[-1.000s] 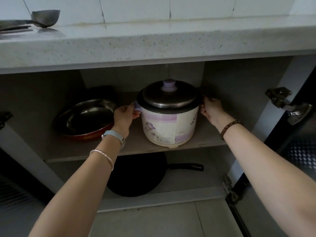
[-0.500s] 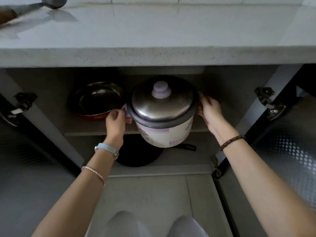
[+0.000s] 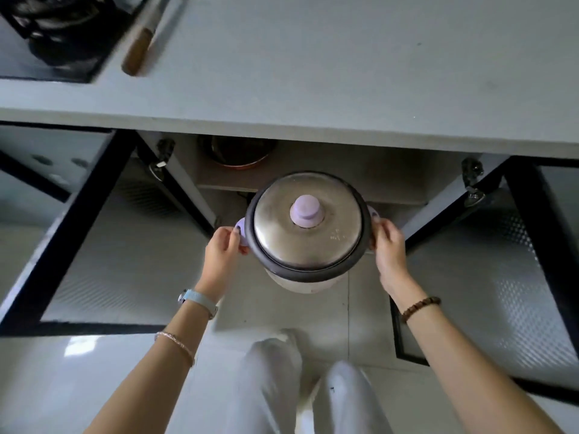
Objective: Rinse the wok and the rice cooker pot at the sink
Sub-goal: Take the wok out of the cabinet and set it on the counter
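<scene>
Head view: lidded rice cooker (image 3: pixel 308 233) hangs in the air below the surface's (image 3: pixel 313 73) front edge, between left grip (image 3: pixel 224 249) and right grip (image 3: pixel 387 245), each clamped on a side handle.

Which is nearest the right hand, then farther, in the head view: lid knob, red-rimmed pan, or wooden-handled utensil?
1. Lid knob, on the rice cooker, just left of the right hand.
2. Red-rimmed pan, back on the cupboard shelf, upper left.
3. Wooden-handled utensil, on the counter, far upper left.

Soft even daylight, pale countertop (image 3: pixel 313 57) bright; cabinet interior (image 3: pixel 329 166) shadowed, slight motion blur, wide-angle bending at edges
</scene>
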Demonstrator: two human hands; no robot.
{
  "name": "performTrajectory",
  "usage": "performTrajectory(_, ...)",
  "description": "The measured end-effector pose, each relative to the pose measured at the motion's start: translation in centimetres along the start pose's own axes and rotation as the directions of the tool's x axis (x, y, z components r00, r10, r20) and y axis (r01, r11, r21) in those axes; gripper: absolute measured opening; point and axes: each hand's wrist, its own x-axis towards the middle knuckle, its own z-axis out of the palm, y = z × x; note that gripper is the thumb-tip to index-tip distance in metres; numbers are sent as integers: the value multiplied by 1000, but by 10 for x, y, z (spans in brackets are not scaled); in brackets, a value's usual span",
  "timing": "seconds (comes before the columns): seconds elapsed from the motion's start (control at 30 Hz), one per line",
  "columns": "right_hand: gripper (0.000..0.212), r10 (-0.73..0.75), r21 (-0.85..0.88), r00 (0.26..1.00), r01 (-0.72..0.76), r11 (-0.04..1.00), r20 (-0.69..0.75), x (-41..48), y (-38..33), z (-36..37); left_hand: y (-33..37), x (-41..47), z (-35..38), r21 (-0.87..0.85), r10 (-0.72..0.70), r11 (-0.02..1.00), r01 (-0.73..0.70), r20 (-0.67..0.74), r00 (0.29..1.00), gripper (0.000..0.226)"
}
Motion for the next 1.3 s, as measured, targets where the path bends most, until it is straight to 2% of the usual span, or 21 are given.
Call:
performTrajectory(0.13, 25, 30, -48, 999, -28, 998, 26, -50, -41, -15, 46, -48, -35, 37, -22, 999, 22, -23, 999, 27)
performTrajectory(0.3, 26, 17, 71, 997, -22, 997, 71, -96, -101, -33, 105, -91, -67, 29, 9, 1000, -8, -52, 999, 27)
performTrajectory(0.57, 28, -120, 110, 988, 110, 988, 96, -107, -192, -60, 191, -102, -79, -66, 119, 990, -126, -101, 988, 26)
performTrajectory(0.83, 35, -206, 118, 978, 201, 972, 33, -57, -279, -46, 272, -41, -78, -45, 222, 972, -232, -157, 962, 23)
performTrajectory(0.97, 38, -247, 36, 969, 246, 969, 25, -24, -311, -26, 297, 10, -83, -42, 218, 973, -225, -138, 966, 24)
performTrajectory(1.13, 40, -226, 2, 974, 226, 974, -3, 24, -342, 16, 319, 85, -91, 35, 271, 963, -269, -125, 954, 29)
performTrajectory(1.3, 41, -202, -34, 979, 202, 979, -18, 77, -364, 66, 328, 158, -102, 3, 218, 976, -218, -88, 972, 30)
